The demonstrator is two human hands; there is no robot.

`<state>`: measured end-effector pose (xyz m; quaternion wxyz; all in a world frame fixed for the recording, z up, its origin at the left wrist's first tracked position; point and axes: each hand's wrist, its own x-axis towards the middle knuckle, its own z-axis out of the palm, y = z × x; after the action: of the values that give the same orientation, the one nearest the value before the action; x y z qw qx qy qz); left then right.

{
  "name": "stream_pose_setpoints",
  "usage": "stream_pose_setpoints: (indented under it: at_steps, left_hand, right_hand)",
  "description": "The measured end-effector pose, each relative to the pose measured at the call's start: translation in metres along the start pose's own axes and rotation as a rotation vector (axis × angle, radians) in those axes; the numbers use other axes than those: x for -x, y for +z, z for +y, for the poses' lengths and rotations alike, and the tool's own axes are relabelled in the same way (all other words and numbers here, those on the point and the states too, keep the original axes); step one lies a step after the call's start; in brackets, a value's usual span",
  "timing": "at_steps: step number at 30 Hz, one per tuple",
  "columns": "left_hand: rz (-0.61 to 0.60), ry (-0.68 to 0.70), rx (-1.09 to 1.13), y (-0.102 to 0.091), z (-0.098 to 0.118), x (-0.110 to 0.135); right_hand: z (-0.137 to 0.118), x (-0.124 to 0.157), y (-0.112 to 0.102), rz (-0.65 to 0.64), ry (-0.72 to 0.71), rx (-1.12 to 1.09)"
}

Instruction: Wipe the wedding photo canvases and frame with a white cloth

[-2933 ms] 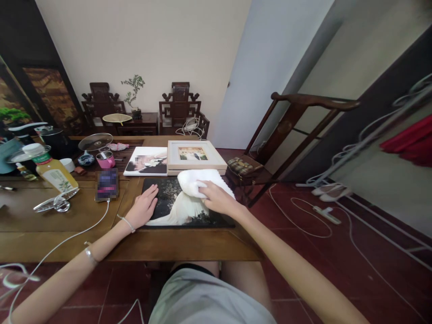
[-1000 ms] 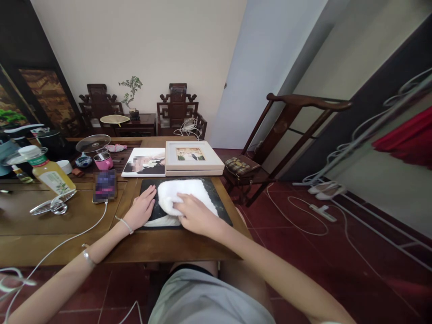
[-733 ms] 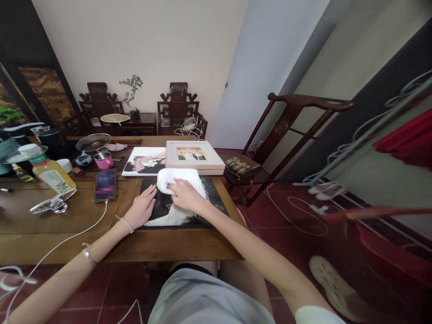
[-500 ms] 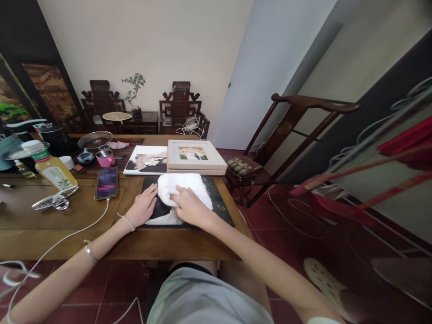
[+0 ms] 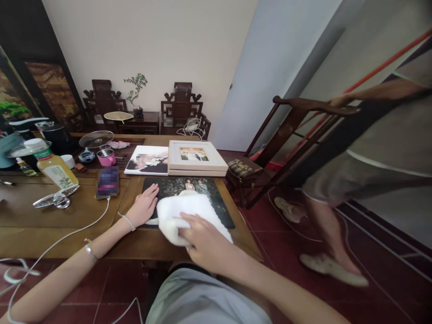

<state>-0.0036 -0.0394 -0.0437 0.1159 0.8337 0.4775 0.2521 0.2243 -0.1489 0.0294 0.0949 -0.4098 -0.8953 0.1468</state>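
Observation:
A fluffy white cloth (image 5: 189,209) is bunched under my right hand (image 5: 205,238), whose fingers are closed on it. The cloth lies over the near part of a dark photo panel (image 5: 219,204) and hangs toward the table's front edge. Two people in wedding clothes show on the panel's upper part; the rest is covered. My left hand (image 5: 146,206) lies flat on the panel's left edge, fingers stretched out, beside the cloth.
Behind the panel lie a wedding photo print (image 5: 148,159) and a pale framed picture (image 5: 197,157). A charging phone (image 5: 107,182), pink mug (image 5: 106,157) and juice bottle (image 5: 56,166) stand left. A person (image 5: 381,148) walks past a wooden chair (image 5: 286,130) on the right.
My right hand has drawn the white cloth toward me, uncovering the couple on the panel. My left hand stays in place. A person holding a red pole has come in at the right.

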Motion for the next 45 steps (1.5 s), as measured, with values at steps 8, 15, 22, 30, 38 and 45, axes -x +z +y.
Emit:
stream_pose_setpoints:
  at_steps: [8,15,22,30,38,45]
  left_hand:
    - [-0.025,-0.005,0.0,-0.002,-0.001,0.0]
    - [0.134,-0.075,0.234,-0.017,0.008,-0.007]
    - [0.289,-0.197,0.375,-0.028,0.013,-0.008]
    - [0.186,-0.065,0.211,-0.022,0.014,-0.006]
    - [-0.048,0.046,-0.017,-0.009,0.01,0.001]
    - [-0.041,0.059,-0.019,-0.01,0.01,0.001]
  right_hand:
    - [0.049,-0.076,-0.009,0.142,0.208,0.213]
    - [0.029,-0.086,-0.002,0.105,0.058,0.176]
    - [0.001,-0.048,0.007,-0.051,-0.293,0.054]
    - [0.022,0.005,-0.008,-0.026,-0.151,-0.077]
    - [0.07,-0.024,-0.018,0.129,0.169,0.04]
    - [0.062,-0.104,-0.019,0.204,0.065,-0.098]
